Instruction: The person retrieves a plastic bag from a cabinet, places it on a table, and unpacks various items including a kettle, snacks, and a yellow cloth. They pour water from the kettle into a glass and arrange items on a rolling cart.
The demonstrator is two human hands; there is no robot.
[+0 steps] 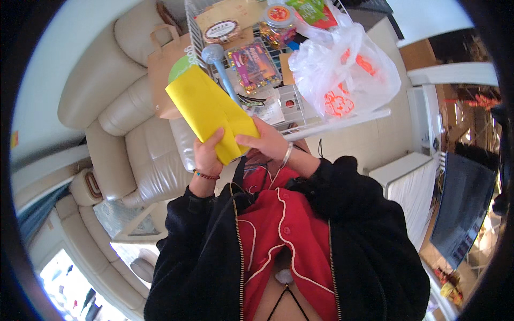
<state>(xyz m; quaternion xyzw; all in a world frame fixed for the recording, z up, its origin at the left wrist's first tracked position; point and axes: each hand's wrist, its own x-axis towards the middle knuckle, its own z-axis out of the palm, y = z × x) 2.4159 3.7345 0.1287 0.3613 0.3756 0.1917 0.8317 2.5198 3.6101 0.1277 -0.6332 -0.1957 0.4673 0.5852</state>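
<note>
Both my hands hold a folded yellow sheet [209, 112], of cloth or paper, tilted up to the left. My left hand [207, 154] grips its lower left edge, thumb on top. On the lower right side my right hand [267, 140] pinches it, thumb lying across the face. Just beyond stands a white wire basket rack [337, 123]. In it are a clear plastic box of wrapped sweets [255, 68], a blue-handled stick with a round grey-blue head [225, 76], a lidded jar of wrapped sweets [278, 24] and an oval labelled package [222, 31].
A white plastic carrier bag [345, 76] with red print bulges over the rack's right side. Left of the rack stands a brown paper bag [160, 76], against a beige leather sofa [152, 148]. A white-covered unit [413, 188] and a dark screen [461, 208] are at right.
</note>
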